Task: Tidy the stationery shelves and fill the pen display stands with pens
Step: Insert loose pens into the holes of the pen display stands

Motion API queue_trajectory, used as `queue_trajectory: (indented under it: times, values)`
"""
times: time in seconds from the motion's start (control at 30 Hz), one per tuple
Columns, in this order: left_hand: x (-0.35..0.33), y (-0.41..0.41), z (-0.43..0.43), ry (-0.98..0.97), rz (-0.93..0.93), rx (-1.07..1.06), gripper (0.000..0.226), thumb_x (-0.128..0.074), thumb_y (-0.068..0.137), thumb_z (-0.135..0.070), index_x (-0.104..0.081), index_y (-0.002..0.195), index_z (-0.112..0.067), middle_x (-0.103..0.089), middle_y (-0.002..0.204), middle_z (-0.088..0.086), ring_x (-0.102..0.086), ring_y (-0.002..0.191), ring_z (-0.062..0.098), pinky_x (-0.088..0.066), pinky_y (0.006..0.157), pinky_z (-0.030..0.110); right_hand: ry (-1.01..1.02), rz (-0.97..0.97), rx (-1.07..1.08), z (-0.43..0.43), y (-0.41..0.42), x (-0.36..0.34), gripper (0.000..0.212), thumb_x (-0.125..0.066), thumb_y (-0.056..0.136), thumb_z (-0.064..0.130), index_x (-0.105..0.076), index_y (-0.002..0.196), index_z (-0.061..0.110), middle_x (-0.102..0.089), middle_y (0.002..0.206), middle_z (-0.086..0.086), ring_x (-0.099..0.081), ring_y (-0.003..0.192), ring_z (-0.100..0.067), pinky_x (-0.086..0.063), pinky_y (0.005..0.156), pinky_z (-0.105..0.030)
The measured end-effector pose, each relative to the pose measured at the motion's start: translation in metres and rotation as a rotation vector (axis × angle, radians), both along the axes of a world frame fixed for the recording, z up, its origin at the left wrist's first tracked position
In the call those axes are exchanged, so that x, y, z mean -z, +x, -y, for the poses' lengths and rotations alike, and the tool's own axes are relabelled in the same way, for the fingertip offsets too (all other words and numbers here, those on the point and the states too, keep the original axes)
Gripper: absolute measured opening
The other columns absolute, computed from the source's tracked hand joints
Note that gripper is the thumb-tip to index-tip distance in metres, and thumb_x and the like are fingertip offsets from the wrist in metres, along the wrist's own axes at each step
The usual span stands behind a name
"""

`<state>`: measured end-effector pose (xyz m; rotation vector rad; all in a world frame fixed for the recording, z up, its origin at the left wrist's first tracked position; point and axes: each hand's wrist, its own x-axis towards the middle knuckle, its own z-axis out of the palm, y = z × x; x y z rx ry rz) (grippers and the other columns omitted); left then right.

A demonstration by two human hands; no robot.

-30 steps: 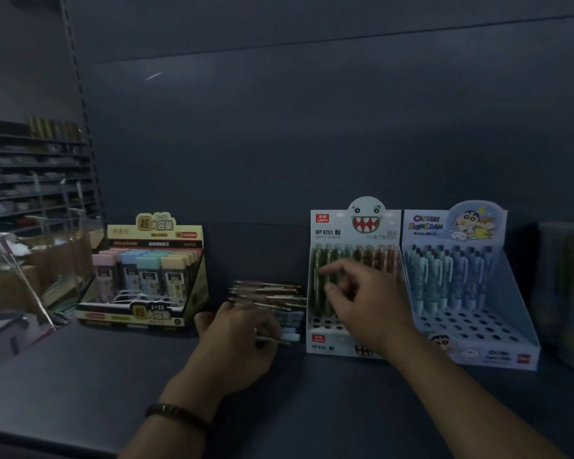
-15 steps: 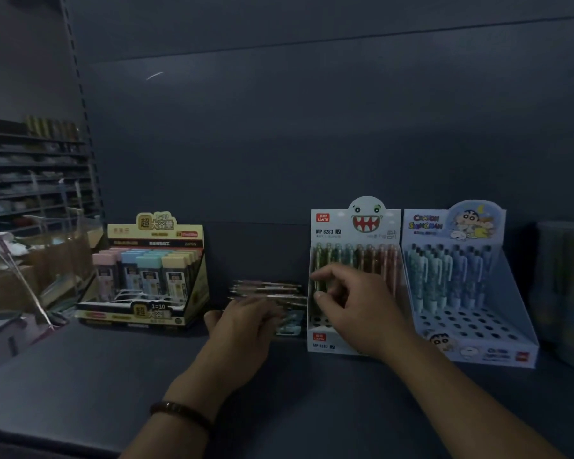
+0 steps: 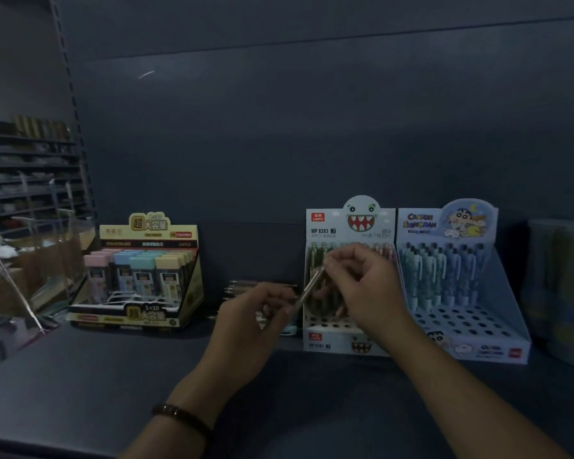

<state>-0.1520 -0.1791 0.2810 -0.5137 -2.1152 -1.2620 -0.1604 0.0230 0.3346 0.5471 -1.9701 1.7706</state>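
A pen (image 3: 309, 287) slants between both hands in front of the white monster-face display stand (image 3: 332, 339). My left hand (image 3: 256, 323) pinches its lower end, and my right hand (image 3: 365, 289) pinches its upper end with thumb and forefinger. The stand holds a back row of pens, and open holes show in its front rows. A pile of loose pens (image 3: 246, 286) lies on the shelf just left of the stand, partly hidden behind my left hand.
A blue cartoon pen stand (image 3: 478, 346) sits to the right, its back rows filled. A yellow display box of pastel lead cases (image 3: 140, 276) stands at the left. Tall containers (image 3: 560, 286) stand at the far right edge. Dark shelf surface (image 3: 113, 376) lies in front.
My left hand lifted a pen from the loose pile and raised it rightward. My right hand came off the stand's pens and took the pen's upper end.
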Motion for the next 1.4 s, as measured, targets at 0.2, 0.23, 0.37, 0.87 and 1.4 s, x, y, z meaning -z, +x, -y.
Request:
queue_trajectory:
  times: [0.2, 0.23, 0.37, 0.87, 1.4]
  values:
    - [0.003, -0.004, -0.003, 0.007, 0.074, 0.015, 0.026, -0.082, 0.089, -0.009, -0.077, 0.103, -0.030, -0.074, 0.088, -0.015, -0.066, 0.078, 0.003, -0.046, 0.066, 0.013, -0.165, -0.025, 0.009, -0.004, -0.006, -0.002, 0.005, -0.068, 0.100, 0.012, -0.067, 0.102, 0.007, -0.075, 0.086, -0.014, -0.077, 0.072, -0.033, -0.056, 0.044, -0.035]
    - [0.004, -0.005, -0.003, -0.016, 0.073, 0.003, 0.025, -0.081, 0.090, -0.011, -0.077, 0.103, -0.032, -0.074, 0.088, -0.015, -0.066, 0.079, 0.004, -0.046, 0.067, 0.015, -0.189, -0.025, -0.002, -0.004, -0.007, -0.002, 0.005, -0.068, 0.100, 0.010, -0.067, 0.102, 0.006, -0.075, 0.085, -0.014, -0.077, 0.073, -0.033, -0.057, 0.045, -0.035]
    - [0.004, -0.007, -0.002, -0.036, 0.047, -0.001, 0.024, -0.080, 0.092, -0.014, -0.076, 0.103, -0.035, -0.074, 0.088, -0.016, -0.068, 0.080, 0.007, -0.052, 0.068, 0.023, -0.155, -0.045, -0.040, -0.003, -0.005, -0.004, 0.017, -0.072, 0.096, 0.003, -0.069, 0.110, 0.011, -0.076, 0.085, -0.014, -0.078, 0.078, -0.029, -0.061, 0.050, -0.041]
    - [0.004, -0.005, 0.000, -0.355, -0.114, 0.023, 0.017, -0.090, 0.081, -0.022, -0.084, 0.092, -0.033, -0.072, 0.087, -0.029, -0.067, 0.084, -0.006, -0.047, 0.073, 0.007, 0.267, -0.307, 0.324, -0.010, -0.010, 0.003, 0.026, -0.075, 0.095, 0.028, -0.068, 0.120, 0.032, -0.066, 0.081, 0.020, -0.067, 0.083, -0.002, -0.062, 0.071, -0.036]
    - [0.002, -0.004, -0.001, -0.402, -0.076, 0.016, 0.021, -0.087, 0.083, -0.021, -0.082, 0.094, -0.038, -0.073, 0.091, -0.030, -0.067, 0.086, -0.007, -0.045, 0.073, 0.006, 0.447, -0.386, 0.332, 0.000, -0.010, 0.003, 0.027, -0.072, 0.098, 0.031, -0.067, 0.123, 0.037, -0.064, 0.087, 0.022, -0.062, 0.088, 0.006, -0.052, 0.079, -0.016]
